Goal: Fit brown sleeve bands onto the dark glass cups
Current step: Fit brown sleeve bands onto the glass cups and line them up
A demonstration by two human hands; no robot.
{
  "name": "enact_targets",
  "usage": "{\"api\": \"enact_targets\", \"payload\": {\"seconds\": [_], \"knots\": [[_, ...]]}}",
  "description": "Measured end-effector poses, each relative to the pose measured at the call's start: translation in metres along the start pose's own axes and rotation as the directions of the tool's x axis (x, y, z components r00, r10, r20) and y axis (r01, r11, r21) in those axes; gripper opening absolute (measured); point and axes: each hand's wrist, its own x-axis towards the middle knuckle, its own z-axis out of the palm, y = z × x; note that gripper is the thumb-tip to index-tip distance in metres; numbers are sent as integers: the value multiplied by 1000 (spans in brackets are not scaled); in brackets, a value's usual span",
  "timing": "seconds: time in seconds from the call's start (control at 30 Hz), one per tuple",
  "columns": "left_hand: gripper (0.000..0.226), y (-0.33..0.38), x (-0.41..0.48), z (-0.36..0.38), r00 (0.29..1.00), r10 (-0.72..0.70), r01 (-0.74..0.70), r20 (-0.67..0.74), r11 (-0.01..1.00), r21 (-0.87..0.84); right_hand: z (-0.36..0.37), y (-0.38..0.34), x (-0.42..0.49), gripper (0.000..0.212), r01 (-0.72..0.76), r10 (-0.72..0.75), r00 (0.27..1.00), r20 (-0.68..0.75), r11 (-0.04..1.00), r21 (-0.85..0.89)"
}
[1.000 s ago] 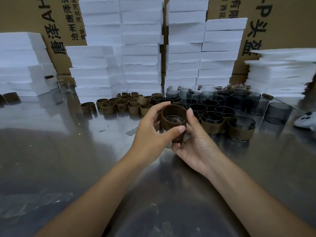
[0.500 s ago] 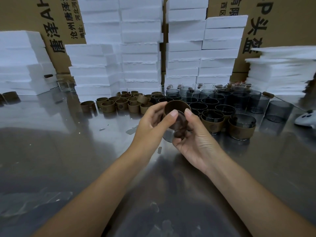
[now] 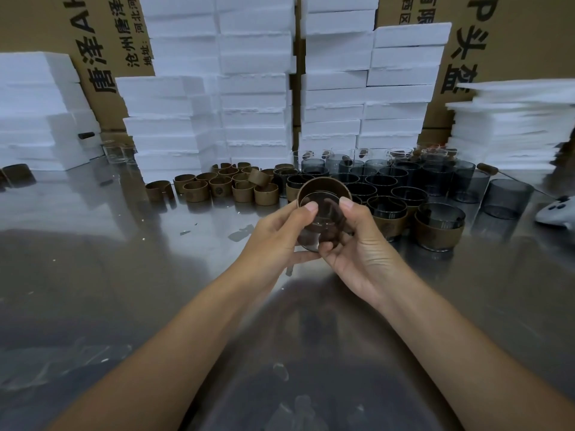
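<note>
Hands mid-air, thumbs on rim | L hand (image 3: 277,237) + R hand (image 3: 361,247) grip cup (image 3: 322,227) w/ band (image 3: 323,185)

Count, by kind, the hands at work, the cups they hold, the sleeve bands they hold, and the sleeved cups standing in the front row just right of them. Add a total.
hands: 2 (left hand, right hand)
dark glass cup, held: 1
brown sleeve band, held: 1
sleeved cups, front row: 2
Total: 6
</note>
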Motion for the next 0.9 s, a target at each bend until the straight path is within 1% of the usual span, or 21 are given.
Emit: {"api": "enact_targets", "payload": {"seconds": [0.13, 0.27, 0.47, 0.57, 0.67, 0.73, 0.77, 0.83, 0.9], "knots": [[26, 0, 0, -1, 1000, 26, -26, 1, 1000, 14, -1, -1, 0, 16, -4, 4, 999, -43, 1000, 10], [29, 0, -1, -1, 999, 49, -50, 17, 998, 40, -4, -2, 1, 30, -15, 14, 997, -72, 1000, -10], [28, -1, 0, -2, 997, 79, -79, 9, 997, 26, -5, -2, 2, 33, -21, 24, 993, -115, 999, 28], [25, -1, 2, -6, 997, 72, -72, 2, 997, -15, -3, -1, 4, 43, -36, 40, 994, -101, 999, 40], [23, -1, 4, -8, 997, 59, -63, -55, 995, -73, -4, 3, 6, 61, -61, 64, 994, -85, 997, 36], [48, -3, 6, -9, 994, 34, -45, -101, 993, -108, -7, 6, 7, 68, -78, 79, 994, -72, 997, 8], [54, -4, 7, -9, 995, 20, -32, -96, 991, -129, -8, 7, 7, 71, -88, 87, 994, -68, 996, -11], [49, -5, 8, -11, 999, -13, 7, -35, 987, -163, -11, 7, 9, 76, -98, 94, 993, -70, 994, -48], [49, -5, 8, -13, 998, -54, 61, 39, 977, -206, -13, 7, 9, 78, -100, 94, 993, -72, 992, -78]]}}
